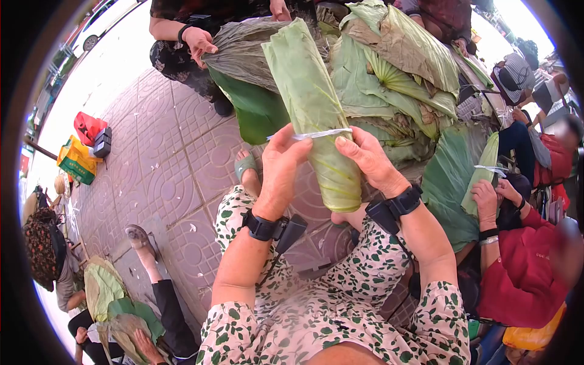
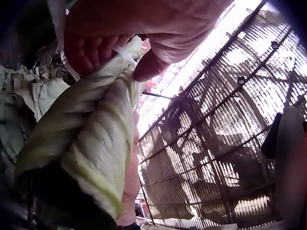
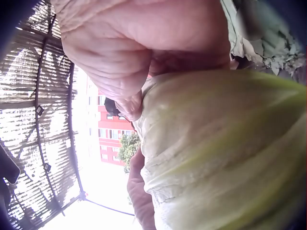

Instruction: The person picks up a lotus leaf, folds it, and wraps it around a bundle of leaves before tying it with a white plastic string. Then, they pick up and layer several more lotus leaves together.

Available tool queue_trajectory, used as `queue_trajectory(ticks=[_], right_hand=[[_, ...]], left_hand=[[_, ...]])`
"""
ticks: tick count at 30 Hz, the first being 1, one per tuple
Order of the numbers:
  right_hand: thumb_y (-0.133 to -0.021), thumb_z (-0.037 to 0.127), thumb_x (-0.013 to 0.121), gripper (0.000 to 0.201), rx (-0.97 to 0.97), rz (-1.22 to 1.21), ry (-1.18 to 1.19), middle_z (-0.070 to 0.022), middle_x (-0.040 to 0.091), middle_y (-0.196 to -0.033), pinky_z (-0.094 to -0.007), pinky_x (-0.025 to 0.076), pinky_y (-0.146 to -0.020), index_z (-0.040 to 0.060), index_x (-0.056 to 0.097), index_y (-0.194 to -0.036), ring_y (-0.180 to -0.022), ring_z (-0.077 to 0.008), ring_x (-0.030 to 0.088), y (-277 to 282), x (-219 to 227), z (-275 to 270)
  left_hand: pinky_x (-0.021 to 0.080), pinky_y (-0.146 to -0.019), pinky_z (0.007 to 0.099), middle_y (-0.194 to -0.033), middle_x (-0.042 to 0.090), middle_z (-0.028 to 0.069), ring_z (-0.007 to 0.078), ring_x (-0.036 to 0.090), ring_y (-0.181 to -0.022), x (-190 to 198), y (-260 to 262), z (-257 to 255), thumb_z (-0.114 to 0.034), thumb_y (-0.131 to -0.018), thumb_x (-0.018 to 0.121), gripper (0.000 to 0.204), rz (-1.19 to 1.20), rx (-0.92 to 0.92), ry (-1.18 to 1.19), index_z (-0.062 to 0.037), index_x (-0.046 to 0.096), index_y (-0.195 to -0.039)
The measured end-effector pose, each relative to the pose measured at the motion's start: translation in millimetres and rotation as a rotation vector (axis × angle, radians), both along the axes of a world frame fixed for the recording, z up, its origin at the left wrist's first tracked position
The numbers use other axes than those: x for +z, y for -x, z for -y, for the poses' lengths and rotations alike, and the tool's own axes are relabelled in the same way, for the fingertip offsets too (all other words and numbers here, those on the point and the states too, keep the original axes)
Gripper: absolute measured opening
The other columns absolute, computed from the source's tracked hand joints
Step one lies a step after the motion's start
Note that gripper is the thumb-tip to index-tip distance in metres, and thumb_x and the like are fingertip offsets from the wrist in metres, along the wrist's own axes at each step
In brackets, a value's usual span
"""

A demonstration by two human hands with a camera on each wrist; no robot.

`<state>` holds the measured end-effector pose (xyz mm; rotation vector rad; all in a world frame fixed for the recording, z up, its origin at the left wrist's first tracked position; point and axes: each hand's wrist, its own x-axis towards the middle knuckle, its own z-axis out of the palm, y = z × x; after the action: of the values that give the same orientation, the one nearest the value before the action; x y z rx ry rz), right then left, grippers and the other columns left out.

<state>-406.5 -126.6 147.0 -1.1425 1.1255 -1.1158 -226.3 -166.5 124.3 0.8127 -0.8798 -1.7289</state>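
Both hands hold a long bundle of rolled pale green lotus leaves (image 1: 309, 91), raised in front of the lap. A thin white tie strip (image 1: 328, 132) runs across its lower half, a loose end showing past the left fingers. My left hand (image 1: 281, 170) grips the left side, thumb at the strip and fingers curled toward the back. On the opposite side my right hand (image 1: 376, 159) grips it, thumb pressed on the front just under the strip. In the left wrist view the bundle's lower end (image 2: 96, 148) is a dark hollow; in the right wrist view its ribbed side (image 3: 220, 148) fills the right.
Beyond the bundle lies a large heap of stacked leaves (image 1: 395, 85). A person across handles a dried leaf (image 1: 249, 52). At right, a person in red (image 1: 517, 274) works on another tied bundle (image 1: 483, 164). Red and yellow bags (image 1: 78, 159) stand on the paving at left.
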Motion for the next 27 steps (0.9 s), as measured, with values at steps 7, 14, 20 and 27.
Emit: queue_trajectory(ticks=[7,14,20,27], right_hand=[[-0.088,0.038,0.06,0.053,0.042,0.002,0.007,-0.0075,0.058,-0.11,-0.0273,0.044,-0.085,-0.0043,0.051,-0.119,-0.098,-0.0115,0.053,-1.0,-3.2,2.2],[-0.09,0.035,0.058,0.05,0.06,0.058,0.007,-0.0063,0.058,-0.109,-0.0262,0.045,-0.085,-0.004,0.05,-0.12,-0.097,-0.0108,0.053,-2.3,2.1,0.6],[-0.091,0.035,0.058,0.049,0.019,-0.031,0.071,-0.0065,0.058,-0.107,-0.0254,0.045,-0.083,-0.0054,0.051,-0.118,-0.095,-0.0103,0.053,-2.2,-2.7,1.2],[-0.091,0.035,0.056,0.045,0.01,-0.028,0.062,-0.0037,0.057,-0.106,-0.0245,0.041,-0.086,-0.0026,0.052,-0.117,-0.096,-0.009,0.05,-5.3,1.2,0.0]], left_hand=[[0.044,-0.088,0.0304,-0.113,0.056,0.0105,0.0171,0.055,-0.099,-3.8,-0.6,1.2,-0.01,-0.079,0.063,0.054,-0.011,0.015,-0.007,0.0058,0.043,-0.126],[0.044,-0.087,0.029,-0.113,0.056,0.0103,0.0166,0.054,-0.1,-3.8,3.1,-0.2,-0.009,-0.08,0.063,0.054,0.019,0.014,0.068,0.0054,0.043,-0.127],[0.044,-0.086,0.0283,-0.113,0.056,0.0104,0.0155,0.054,-0.1,-7.1,3.7,-1.0,-0.008,-0.081,0.063,0.055,0.057,0.037,0.052,0.0065,0.04,-0.128],[0.046,-0.082,0.0261,-0.107,0.058,0.0085,0.0136,0.055,-0.095,-5.5,5.0,-4.1,-0.006,-0.08,0.064,0.051,0.036,0.069,0.061,0.0056,0.043,-0.126]])
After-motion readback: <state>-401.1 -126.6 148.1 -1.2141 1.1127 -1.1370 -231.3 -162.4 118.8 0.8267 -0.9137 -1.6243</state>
